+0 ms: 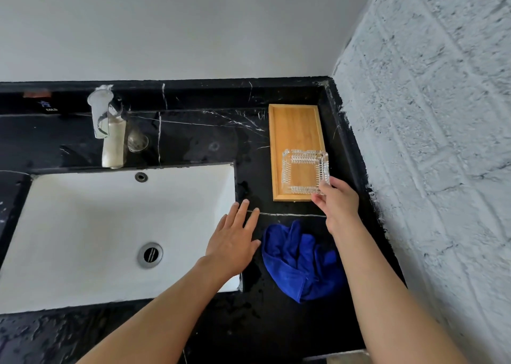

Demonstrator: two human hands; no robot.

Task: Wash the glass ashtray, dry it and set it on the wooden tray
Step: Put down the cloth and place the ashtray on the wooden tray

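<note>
- the glass ashtray (pixel 305 171) sits on the near half of the wooden tray (pixel 294 127), which lies along the right edge of the black desk (pixel 193 131), close to its far right corner.
- the right hand (pixel 338 202) has its grip closed on the ashtray's near right corner, fingers pinching the rim.
- the left hand (pixel 235 242) is released, fingers spread flat and holding nothing, over the desk strip between the white sink (pixel 83 225) and the blue cloth (pixel 298 264).
- the cloth lies crumpled on the desk, near the tray's near end, under the right forearm.
- a faucet (pixel 106 126) stands at the sink's far edge.
- water droplets show on the desk's near edge.
</note>
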